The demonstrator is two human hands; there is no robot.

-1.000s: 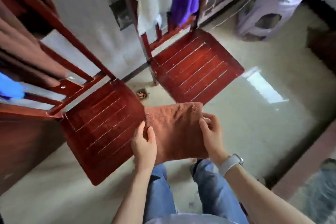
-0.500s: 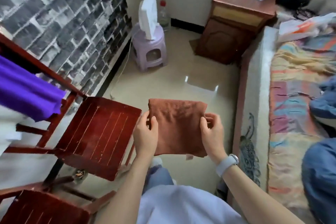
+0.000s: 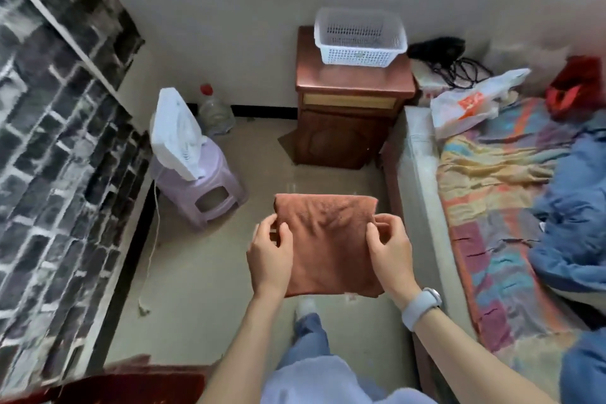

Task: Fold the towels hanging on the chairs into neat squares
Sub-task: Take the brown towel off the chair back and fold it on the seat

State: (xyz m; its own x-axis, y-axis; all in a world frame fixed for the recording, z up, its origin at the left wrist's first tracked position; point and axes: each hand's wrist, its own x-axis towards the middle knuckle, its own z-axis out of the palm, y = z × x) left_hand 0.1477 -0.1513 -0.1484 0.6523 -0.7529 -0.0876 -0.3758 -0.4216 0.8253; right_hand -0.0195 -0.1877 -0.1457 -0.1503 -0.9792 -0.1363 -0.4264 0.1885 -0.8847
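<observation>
A rust-brown towel [image 3: 328,239], folded into a rough square, hangs in the air in front of me above the floor. My left hand [image 3: 270,256] grips its left edge, thumb on top and fingers under. My right hand [image 3: 390,249], with a watch on the wrist, grips the right edge the same way. Only a corner of one red wooden chair [image 3: 131,387] shows, at the bottom left. No other towels are in view.
Ahead stands a brown bedside cabinet [image 3: 351,128] with a white plastic basket [image 3: 359,38] on top. A lilac stool [image 3: 203,187] carrying a white fan [image 3: 177,138] is at the left, a bottle behind it. A bed [image 3: 492,207] with colourful bedding runs along the right.
My view has swung right, away from the chairs and hanging towels, toward the cabinet and bed. Both hands keep hold of the folded brown towel.
</observation>
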